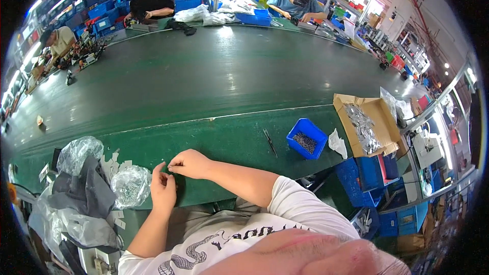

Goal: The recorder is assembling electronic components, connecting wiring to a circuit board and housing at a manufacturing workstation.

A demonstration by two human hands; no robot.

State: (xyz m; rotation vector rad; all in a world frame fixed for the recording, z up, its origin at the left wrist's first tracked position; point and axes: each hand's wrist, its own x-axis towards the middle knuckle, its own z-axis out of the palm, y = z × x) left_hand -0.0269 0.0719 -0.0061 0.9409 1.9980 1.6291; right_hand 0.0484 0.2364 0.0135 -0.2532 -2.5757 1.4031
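Over the green bench top (229, 147), near its front edge, my two hands meet at the fingertips. My left hand (163, 189) is closed, its fingers pointing up beside the right one. Thumb and fingers of my right hand (190, 164) pinch together toward the left hand. Whatever sits between the fingers is too small to make out. Just left of my left hand lies a clear plastic bag (131, 187) of small shiny parts. Flat grey-white pieces (113, 165) are scattered behind that bag.
Tweezers (270, 142) lie right of my hands, before a blue bin (322, 136) of small dark screws. A white tissue (337, 143) and a cardboard box (389, 127) of metal parts follow. Dark cloth (84, 188) and plastic crowd the left. Beyond the dark belt (219, 76), people work.
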